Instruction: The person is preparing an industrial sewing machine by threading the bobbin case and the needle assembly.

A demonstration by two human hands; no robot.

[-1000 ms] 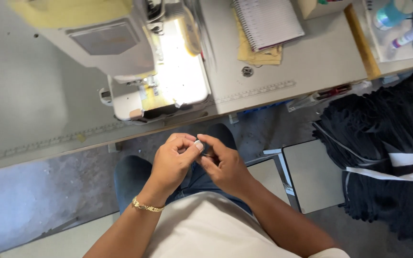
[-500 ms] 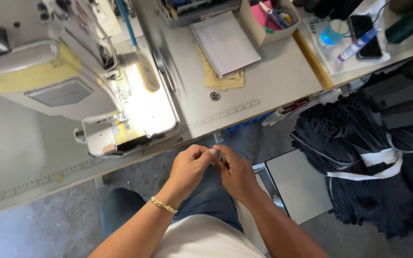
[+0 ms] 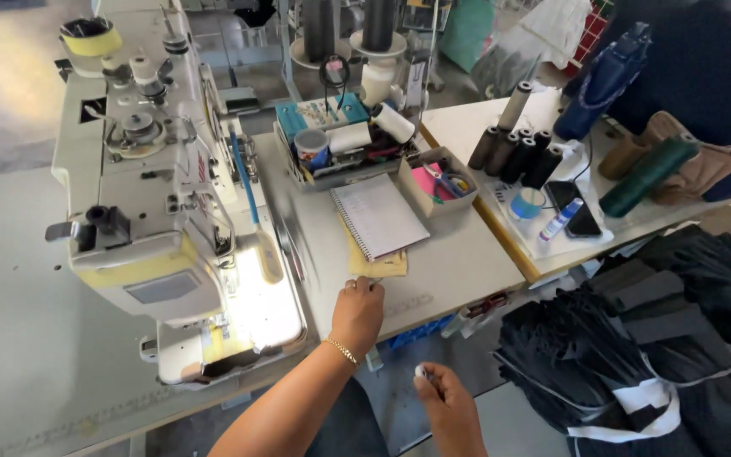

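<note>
Since the earlier frames, the two hands have been parted: they were pressed together over the lap, working one small item between them, and now the left hand (image 3: 357,315) has been stretched forward onto the table (image 3: 458,254) while the right hand (image 3: 448,412) has been kept low, off the table's front edge. The view has also been lifted, so that more of the far side of the table is seen.

The left hand is laid knuckles-up on the table, just in front of the yellowish paper (image 3: 376,262) that sticks out from under the spiral notebook (image 3: 378,216). Its fingers are curled down toward the surface around something small; what is pinched there cannot be told. A gold bracelet (image 3: 340,350) is worn at that wrist.

The right hand is held below the table edge, and a small white object (image 3: 421,371) is gripped between its thumb and fingertips.

A sewing machine (image 3: 150,195) with its lamp lit is stood to the left of the left hand. Behind the notebook, a tray of small tools and thread (image 3: 344,148) and a small box with scissors (image 3: 437,182) are set. Dark thread spools (image 3: 518,152) and a phone (image 3: 575,207) are placed on the adjoining wooden-edged surface, and a stack of black fabric (image 3: 628,338) is piled to the right.
</note>
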